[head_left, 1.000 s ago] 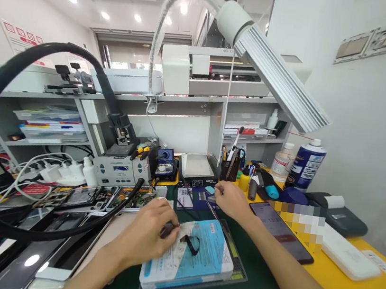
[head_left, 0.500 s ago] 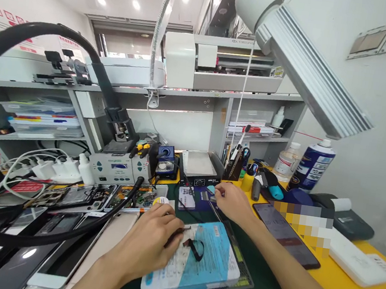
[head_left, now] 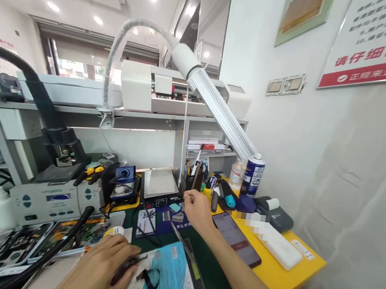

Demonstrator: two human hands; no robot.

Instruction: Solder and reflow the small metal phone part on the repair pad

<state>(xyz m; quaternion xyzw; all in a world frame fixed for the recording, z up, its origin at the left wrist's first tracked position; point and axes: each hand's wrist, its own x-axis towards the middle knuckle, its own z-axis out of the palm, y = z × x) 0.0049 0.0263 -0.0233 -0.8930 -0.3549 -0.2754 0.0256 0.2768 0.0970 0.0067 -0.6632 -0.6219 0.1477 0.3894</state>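
Observation:
My left hand [head_left: 108, 262] rests at the left edge of a blue-and-white box [head_left: 174, 276]. Its thumb and fingers are closed around a small dark reddish-brown piece [head_left: 124, 269] with a thin tip; its kind is unclear. Beside it on the box lies a black curled strip [head_left: 150, 279], like a flex cable. My right hand [head_left: 199, 215] is reached forward, fingers pinched together, at the front right corner of a flat metal-topped plate unit [head_left: 160, 183]. Whatever is in the pinch is too small to name. A teal piece [head_left: 174, 207] and small grey blocks [head_left: 177, 217] lie just left of that hand.
Behind my right hand stands a pen holder [head_left: 193, 180] full of tools. A phone [head_left: 237, 239] and a long white device [head_left: 277, 245] lie right. Pointed tweezers [head_left: 176, 233] lie beyond the box. Left are a rework station [head_left: 50, 203], a black hose [head_left: 57, 240] and a parts tray [head_left: 76, 233].
The view has swung right and upward. My right hand has moved from beside the teal piece toward the pen holder. My left hand still holds the dark piece at the box.

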